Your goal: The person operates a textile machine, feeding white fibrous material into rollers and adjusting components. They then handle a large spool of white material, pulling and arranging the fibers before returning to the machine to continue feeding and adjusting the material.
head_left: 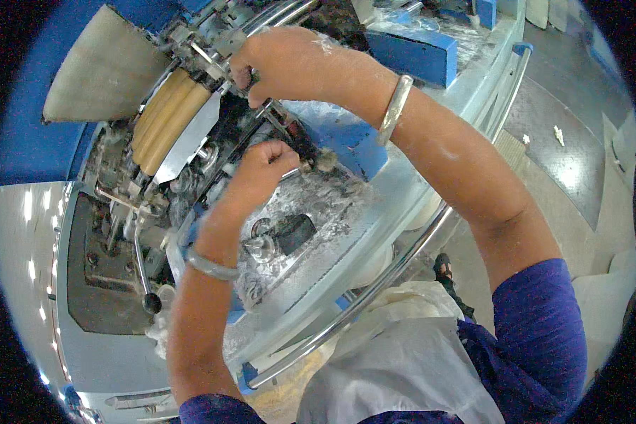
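My right hand (290,65) is bent over the metal guide parts (208,58) at the top of a machine. Its thumb and fingers are curled close together; whatever they pinch is too small to see. Lower down, my left hand (265,169) is closed, knuckles up, beside a short shiny metal piece (290,173). What its fingers hold, if anything, is hidden. Left of both hands sits a large pale yarn cone (104,71), next to a tan ridged roller (168,116) with a bright metal plate (189,145) along it.
White lint covers the machine bed (332,205) under my left hand. A lever with a black knob (151,302) stands at the left. A blue block (420,56) lies beyond my right wrist. A chrome rail (360,304) runs along the machine's front, close to my apron (403,360).
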### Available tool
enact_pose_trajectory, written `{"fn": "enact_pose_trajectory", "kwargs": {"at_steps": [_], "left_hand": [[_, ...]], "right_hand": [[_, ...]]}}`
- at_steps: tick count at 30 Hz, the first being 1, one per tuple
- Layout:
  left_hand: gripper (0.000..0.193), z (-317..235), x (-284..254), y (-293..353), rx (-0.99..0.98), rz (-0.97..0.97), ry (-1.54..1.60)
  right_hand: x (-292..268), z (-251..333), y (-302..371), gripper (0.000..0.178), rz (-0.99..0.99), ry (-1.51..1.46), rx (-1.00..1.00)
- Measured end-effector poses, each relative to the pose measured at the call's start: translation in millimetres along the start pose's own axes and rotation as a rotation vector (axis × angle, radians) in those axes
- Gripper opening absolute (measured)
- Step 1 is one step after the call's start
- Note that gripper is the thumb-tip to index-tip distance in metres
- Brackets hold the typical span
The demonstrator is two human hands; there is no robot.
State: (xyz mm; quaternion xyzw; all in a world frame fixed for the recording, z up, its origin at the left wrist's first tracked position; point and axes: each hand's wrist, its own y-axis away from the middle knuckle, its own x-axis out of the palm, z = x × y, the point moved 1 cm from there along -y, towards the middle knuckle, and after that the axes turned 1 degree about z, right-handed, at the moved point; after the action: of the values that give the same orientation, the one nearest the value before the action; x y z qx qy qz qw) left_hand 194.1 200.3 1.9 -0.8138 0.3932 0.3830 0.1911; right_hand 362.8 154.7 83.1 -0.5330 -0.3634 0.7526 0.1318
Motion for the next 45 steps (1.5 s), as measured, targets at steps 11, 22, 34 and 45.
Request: {"fn": "enact_pose_trajectory", "kwargs": {"at_steps": [11, 22, 34, 45], "left_hand": [[0.015, -6, -8, 13, 0.098, -0.045, -1.103], [0.041, 27, -9, 8, 0.416, -0.479, -1.324], [0.067, -13, -27, 18, 0.089, -0.401, -1.01], [0.021, -30, 32, 97, 0.123, -0.04, -0.786]], "right_hand": [[5, -5, -2, 0.022, 0.017, -0.069, -0.02], [5, -6, -2, 0.024, 0.003, -0.056, -0.042], [-6, 0, -13, 0.036, 0.084, 0.035, -0.066], [15, -14, -18, 0.033, 0.08, 0.015, -0.054]]}}
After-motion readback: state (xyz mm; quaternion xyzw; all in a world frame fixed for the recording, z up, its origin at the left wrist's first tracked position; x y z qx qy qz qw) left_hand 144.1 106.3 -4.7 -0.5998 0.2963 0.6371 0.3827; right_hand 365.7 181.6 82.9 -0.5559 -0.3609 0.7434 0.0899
